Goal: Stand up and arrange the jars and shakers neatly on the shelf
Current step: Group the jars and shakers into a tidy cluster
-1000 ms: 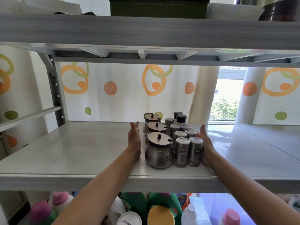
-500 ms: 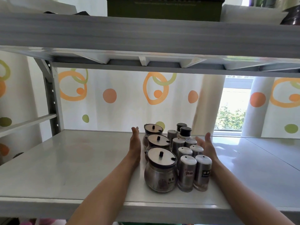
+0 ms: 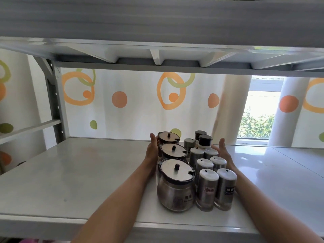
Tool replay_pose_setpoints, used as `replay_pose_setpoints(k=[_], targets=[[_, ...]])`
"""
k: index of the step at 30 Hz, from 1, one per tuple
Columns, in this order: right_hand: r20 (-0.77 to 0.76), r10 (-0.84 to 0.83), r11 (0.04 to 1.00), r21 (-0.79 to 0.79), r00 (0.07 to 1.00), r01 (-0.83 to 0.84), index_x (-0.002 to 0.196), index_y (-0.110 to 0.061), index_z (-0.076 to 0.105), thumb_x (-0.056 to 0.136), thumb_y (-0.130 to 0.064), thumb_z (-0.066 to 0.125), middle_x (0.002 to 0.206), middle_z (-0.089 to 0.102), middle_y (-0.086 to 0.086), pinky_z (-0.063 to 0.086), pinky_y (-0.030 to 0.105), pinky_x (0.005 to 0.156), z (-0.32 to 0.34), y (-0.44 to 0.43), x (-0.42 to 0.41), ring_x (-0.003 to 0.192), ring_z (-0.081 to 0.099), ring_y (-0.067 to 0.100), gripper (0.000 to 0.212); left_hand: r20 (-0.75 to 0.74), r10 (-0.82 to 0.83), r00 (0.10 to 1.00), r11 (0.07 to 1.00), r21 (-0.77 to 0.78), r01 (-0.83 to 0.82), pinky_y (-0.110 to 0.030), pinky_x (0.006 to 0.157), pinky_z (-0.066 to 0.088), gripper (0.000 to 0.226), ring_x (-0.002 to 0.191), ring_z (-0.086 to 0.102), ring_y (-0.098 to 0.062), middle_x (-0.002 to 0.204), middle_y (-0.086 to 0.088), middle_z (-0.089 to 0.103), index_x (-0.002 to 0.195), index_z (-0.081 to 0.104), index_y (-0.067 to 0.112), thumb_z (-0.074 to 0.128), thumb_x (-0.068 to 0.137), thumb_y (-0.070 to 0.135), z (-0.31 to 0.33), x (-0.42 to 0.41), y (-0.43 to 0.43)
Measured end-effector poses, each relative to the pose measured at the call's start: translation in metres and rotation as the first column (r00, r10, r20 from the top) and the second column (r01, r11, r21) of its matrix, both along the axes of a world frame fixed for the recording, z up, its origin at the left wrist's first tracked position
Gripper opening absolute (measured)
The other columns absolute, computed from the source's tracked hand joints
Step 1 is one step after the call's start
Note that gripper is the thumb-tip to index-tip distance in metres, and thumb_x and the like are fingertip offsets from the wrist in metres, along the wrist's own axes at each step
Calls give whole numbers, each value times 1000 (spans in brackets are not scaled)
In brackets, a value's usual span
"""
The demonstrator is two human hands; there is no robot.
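Left hand (image 3: 152,151) flat and upright, fingers (image 3: 152,138) straight and together, holding nothing, pressed along the 9 o'clock side of the jar column. Right hand (image 3: 223,153) likewise flat, fingers (image 3: 221,142) extended, gripping nothing, set against the 3 o'clock side of the shaker rows, palm partly hidden behind them.

Between the two palms, one tight cluster, all upright. On the 9 o'clock side, three round glass jars in a line running toward 12 o'clock: front jar (image 3: 175,188), middle jar (image 3: 173,151), back jar (image 3: 168,137), each with a metal lid and a small dark knob. Just beside them toward 3 o'clock, two columns of steel shakers: front left shaker (image 3: 206,189) with a reddish label, front right shaker (image 3: 225,188) with a dark label, further white-topped ones behind, touching or nearly so. At the 12 o'clock end, two black-capped bottles (image 3: 204,140).

Cluster standing on the grey shelf (image 3: 78,172), right of centre, near the front edge. Upper shelf (image 3: 157,20) overhead. Behind, at 12 o'clock, a white curtain (image 3: 122,102) with orange and green circles; at 2 o'clock, a window gap (image 3: 257,120) with greenery.
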State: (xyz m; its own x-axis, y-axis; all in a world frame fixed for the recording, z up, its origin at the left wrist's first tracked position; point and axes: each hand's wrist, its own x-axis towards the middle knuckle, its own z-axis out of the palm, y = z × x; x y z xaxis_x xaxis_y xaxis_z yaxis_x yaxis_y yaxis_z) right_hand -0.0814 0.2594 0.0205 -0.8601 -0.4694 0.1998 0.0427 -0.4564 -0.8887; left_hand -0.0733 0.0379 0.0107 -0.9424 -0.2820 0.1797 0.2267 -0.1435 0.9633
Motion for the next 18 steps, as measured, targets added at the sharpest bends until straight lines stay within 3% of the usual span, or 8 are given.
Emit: replay_pose_setpoints(k=[2,5,7,9,11,13,15,18], targets=[[-12,38,999,-14,999,-38,78,-7,75,71,-61,22,66,69,6,40,35,72,2,-1,4,61,68,18,76,15,22,1000,1000,-21,-22,-16,62,47,64,75,59,-6,87,4,64,119,59,9,11,100,47,-1,-3,-1],[20,52,998,-23,998,-51,94,-3,60,72,-61,22,67,67,6,43,35,71,-1,-1,2,61,66,19,73,37,8,999,1000,-26,-7,-16,61,49,64,77,59,-11,89,-1,64,113,59,8,11,100,47,-1,-9,-2],[35,55,998,-23,998,-54,93,-7,54,75,-62,24,62,66,4,50,29,64,-3,-2,1,57,66,14,65,39,18,999,998,-61,-16,-11,54,49,58,75,59,-9,89,0,64,104,59,13,12,100,46,0,-9,0],[47,88,994,-66,995,-84,88,-12,60,78,-61,45,60,67,4,53,25,58,-2,-3,6,55,67,11,53,48,2,999,998,-56,1,-7,45,46,58,71,59,-4,85,2,64,101,60,15,12,100,47,-2,-10,0],[-14,258,955,-145,966,-257,84,-10,71,62,-61,71,69,70,5,56,26,62,1,-6,12,64,69,14,56,47,-10,999,998,-65,13,-7,46,47,58,70,60,-3,88,-2,64,100,61,15,13,100,48,-3,-9,1],[-41,273,952,-129,961,-276,79,-11,73,45,-64,81,68,67,2,55,26,63,0,-6,11,64,67,15,63,45,-26,999,999,-40,28,-9,47,49,58,70,61,-4,90,-4,64,99,61,15,15,99,49,-3,-11,0],[1,262,955,-145,965,-259,83,-8,66,40,-67,79,68,63,4,55,28,63,-2,-6,8,63,65,18,74,50,-38,998,999,-22,39,-12,48,50,58,70,62,-5,89,-4,64,98,62,15,16,99,50,-4,-11,0],[85,222,962,-178,971,-205,90,-4,55,58,-65,56,68,60,8,54,32,62,-2,-6,6,62,63,23,70,37,-59,998,998,-5,59,-18,54,51,59,70,64,-5,88,-2,66,92,64,17,16,99,51,-4,-12,0]])
